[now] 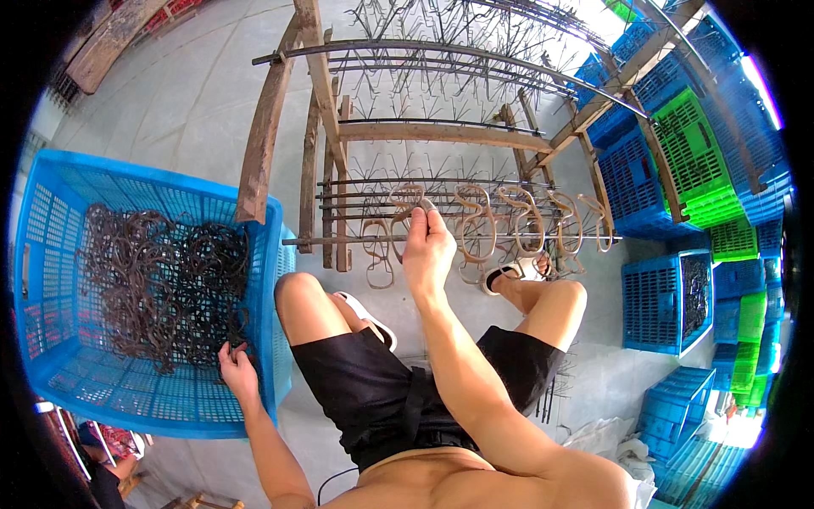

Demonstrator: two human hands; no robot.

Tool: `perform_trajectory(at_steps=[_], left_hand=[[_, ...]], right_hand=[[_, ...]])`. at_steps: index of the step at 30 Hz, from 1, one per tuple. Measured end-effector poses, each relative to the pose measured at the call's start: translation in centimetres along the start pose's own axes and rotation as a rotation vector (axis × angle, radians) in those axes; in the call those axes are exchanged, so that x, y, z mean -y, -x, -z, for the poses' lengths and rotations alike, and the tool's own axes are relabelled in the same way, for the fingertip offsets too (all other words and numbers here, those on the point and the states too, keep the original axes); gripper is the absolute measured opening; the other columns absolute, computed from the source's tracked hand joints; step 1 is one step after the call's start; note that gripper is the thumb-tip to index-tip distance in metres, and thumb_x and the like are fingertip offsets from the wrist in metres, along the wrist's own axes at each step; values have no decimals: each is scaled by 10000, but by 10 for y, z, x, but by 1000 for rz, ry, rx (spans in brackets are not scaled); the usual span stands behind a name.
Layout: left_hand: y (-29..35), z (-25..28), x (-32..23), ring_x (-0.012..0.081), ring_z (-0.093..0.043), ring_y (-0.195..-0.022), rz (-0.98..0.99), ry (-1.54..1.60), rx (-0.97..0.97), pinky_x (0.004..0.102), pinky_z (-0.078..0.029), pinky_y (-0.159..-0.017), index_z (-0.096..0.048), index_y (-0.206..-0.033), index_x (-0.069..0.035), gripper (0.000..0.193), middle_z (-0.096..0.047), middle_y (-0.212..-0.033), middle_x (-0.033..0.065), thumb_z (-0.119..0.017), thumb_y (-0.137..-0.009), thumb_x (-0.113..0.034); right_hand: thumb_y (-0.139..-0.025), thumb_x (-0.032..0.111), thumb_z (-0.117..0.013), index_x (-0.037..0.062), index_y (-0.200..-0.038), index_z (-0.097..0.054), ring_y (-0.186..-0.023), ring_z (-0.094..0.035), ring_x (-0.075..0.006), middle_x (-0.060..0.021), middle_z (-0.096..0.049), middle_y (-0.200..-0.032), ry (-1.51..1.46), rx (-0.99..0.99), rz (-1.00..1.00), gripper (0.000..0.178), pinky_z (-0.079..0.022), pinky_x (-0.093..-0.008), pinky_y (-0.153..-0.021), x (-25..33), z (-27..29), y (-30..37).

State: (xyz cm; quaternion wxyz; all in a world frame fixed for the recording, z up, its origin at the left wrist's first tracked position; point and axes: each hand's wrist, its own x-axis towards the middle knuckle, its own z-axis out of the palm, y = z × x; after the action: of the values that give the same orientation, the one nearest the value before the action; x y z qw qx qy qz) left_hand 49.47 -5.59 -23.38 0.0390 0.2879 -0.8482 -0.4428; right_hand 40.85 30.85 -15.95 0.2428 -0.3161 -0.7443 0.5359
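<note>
At the middle, my right hand [428, 252] is closed in a pinch on a tan eyeglass-shaped piece [405, 194] at the front of a wooden rack. More tan figure-eight loops [475, 222] hang in a row along the rack's front rod [543, 238], to the right of my hand. My left hand [239, 373] reaches over the near right part of a blue plastic crate [161, 413], with thumb and fingers apart. Its fingertips are beside a heap of dark, curled strips [140, 288] in that crate; nothing shows between them.
The wooden rack [441, 133] carries rods with many thin wire hooks [458, 72] pointing up and out. Stacked blue and green crates [691, 140] stand at the right, near another blue crate [653, 304] holding dark pieces. My knees and sandalled feet are close below the rack.
</note>
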Motion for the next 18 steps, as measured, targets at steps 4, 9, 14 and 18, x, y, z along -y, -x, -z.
perform_trajectory(at_steps=[4,9,14,18], left_hand=[[0,4,-3,167,-577,-753,26,-109,-28,288,-467,-693,-463,-1205,47,344,-626,-958,125,-453,-886,-82],[-10,7,25,169,-586,-782,101,189,-15,285,-474,-695,-485,-1179,28,312,-618,-909,107,-471,-894,-98],[2,1,-1,167,-585,-786,81,186,-37,277,-475,-686,-482,-1169,26,305,-614,-893,101,-485,-895,-107],[7,4,-13,175,-578,-782,70,97,-29,279,-469,-686,-480,-1170,19,306,-603,-919,98,-497,-889,-102]], right_hand=[[-911,192,-522,-11,-811,-559,-455,-361,-127,-80,-449,-507,-81,-26,-55,229,-334,-313,-433,1,8,-3],[-929,174,-500,0,-826,-562,-469,-330,-55,21,-399,-510,-197,-19,-79,212,-284,-256,-417,3,12,4],[-925,165,-499,18,-779,-549,-467,-321,-31,53,-392,-541,-254,-110,-41,213,-274,-230,-404,7,-16,8],[-925,160,-492,31,-739,-534,-464,-318,-33,58,-372,-540,-299,-78,-93,231,-291,-240,-387,4,-18,5]])
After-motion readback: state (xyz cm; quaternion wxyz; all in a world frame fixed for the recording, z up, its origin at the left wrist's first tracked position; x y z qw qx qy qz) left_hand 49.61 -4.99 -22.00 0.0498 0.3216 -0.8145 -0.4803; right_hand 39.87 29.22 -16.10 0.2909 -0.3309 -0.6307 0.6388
